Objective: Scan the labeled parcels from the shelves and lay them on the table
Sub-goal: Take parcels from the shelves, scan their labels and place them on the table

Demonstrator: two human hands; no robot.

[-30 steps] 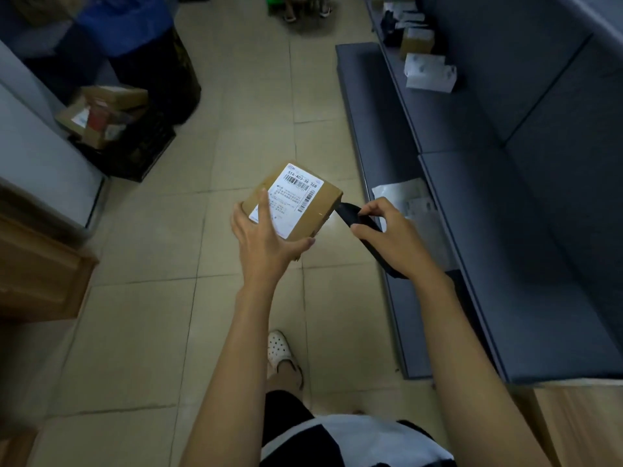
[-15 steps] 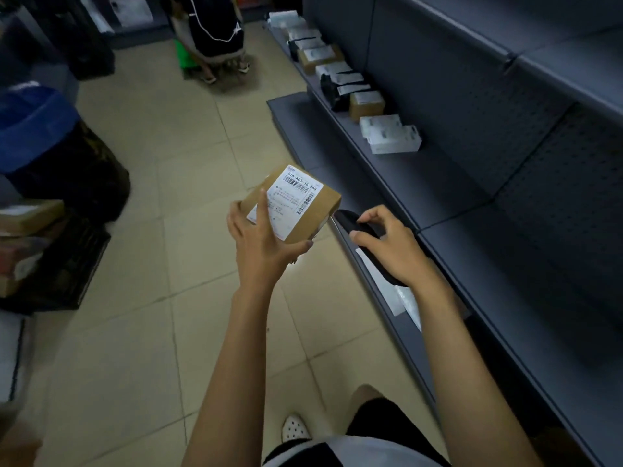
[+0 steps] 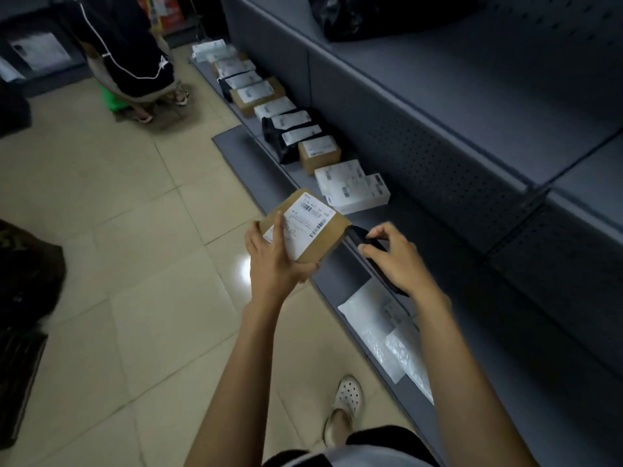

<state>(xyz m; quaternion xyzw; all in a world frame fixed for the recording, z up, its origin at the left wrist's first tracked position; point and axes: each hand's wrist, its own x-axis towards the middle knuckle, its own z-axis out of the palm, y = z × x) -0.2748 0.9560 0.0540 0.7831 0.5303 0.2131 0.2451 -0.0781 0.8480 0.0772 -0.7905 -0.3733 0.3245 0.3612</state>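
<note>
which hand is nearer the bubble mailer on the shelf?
Right. The right hand, gripping the scanner, is above the bubble mailer; the left hand holds the cardboard parcel over the floor.

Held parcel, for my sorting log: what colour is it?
The parcel is brown, with a white label; head view.

Another person (image 3: 124, 45) sits on a green stool (image 3: 113, 101) at the far end of the beige tiled floor (image 3: 135, 264); dark bags (image 3: 27, 274) lie along its left edge.
</note>
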